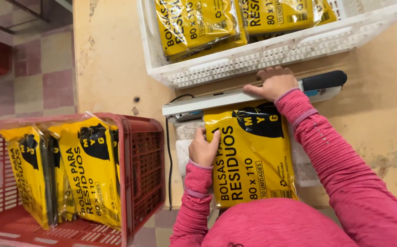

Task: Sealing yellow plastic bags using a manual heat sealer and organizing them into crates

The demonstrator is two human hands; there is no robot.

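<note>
We see a worn beige counter [111, 59] whose surface is scuffed and stained, and to the left of it a tiled floor [34, 77] in faded pink and grey squares. Against the counter's near left edge, left of our left grip, stands one red plastic crate [143, 155]; in it we count three yellow packets [91, 169] standing on edge, though more may hide behind them. On the counter beyond both grips sits one white plastic crate [253, 57], and we count three more yellow packs [194, 23] lying in it, cut off by the frame.

Between the two grips lies one flat yellow packet with black print [251, 155], its top edge tucked under the long white bar of one heat sealer [235, 97]. The sealer's dark handle [324, 80] points away to the right of the right grip. One black cable [168, 155] runs down from the sealer's left end, just left of the left grip.

The left hand [203, 148] presses on the packet's left edge, fingers curled over it, holding it flat. The right hand [275, 83] rests palm down on the sealer bar, fingers spread, pushing rather than clenched around anything. Both arms wear pink sleeves [331, 160].
</note>
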